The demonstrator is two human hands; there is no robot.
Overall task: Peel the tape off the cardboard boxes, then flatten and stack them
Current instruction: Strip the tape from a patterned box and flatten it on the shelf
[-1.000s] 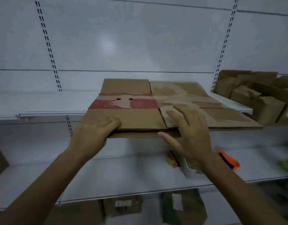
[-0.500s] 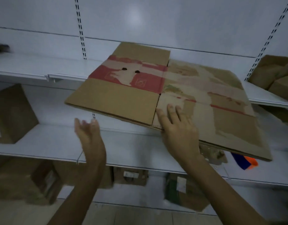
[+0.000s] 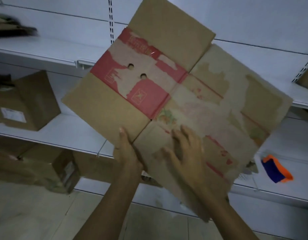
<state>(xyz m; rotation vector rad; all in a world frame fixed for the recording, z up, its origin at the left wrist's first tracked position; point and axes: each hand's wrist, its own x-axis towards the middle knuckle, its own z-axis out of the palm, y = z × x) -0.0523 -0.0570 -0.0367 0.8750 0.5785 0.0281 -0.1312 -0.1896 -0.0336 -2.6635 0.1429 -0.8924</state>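
Flattened cardboard box (image 3: 167, 94): held in air before shelves (image 3: 45, 47), tilted. Likely light, stiff across panels, floppy at creases, torn facing gives grip. Left hand (image 3: 128, 156) pinches near edge, thumb on top. Right hand (image 3: 184, 153) lies spread flat on panel. Best hold: opposite edges.

Flattened box (image 3: 115, 104): top corner cut off by the upper edge. Left hand (image 3: 128, 158): fingers hidden beneath the cardboard. Right hand (image 3: 186, 158): motion-blurred. Dark object (image 3: 14, 29), upper left: blurred, unidentifiable.
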